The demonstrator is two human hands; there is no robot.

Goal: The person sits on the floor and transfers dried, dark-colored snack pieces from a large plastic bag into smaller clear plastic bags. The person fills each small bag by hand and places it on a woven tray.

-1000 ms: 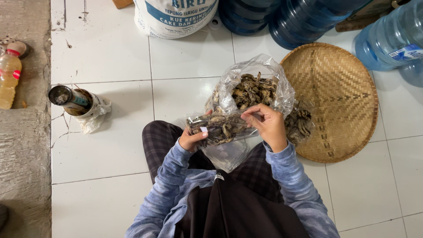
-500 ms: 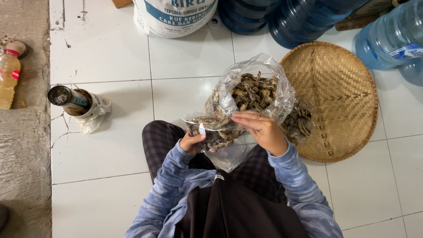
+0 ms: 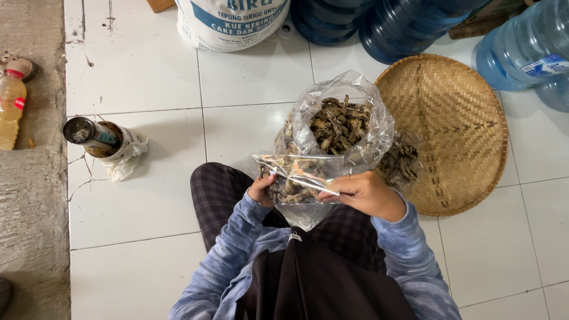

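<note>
From the head view, the left hand [image 3: 261, 191] and right hand [image 3: 363, 194] each pinch an end of a small clear packet [image 3: 299, 178] of dried bits, held at six o'clock below the big open bag [image 3: 338, 121]. Filling looks finished; sealing its top calls for level, steady fingers.

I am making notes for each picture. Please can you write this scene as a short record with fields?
Left hand: holds left edge of the small clear bag of dried brown pieces
Right hand: pinches the same bag's right edge
Behind: large open plastic bag with the same dried pieces
Right side: round woven tray on white tile floor
Left side: can lying in plastic
Top: blue water jugs, white sack
</note>
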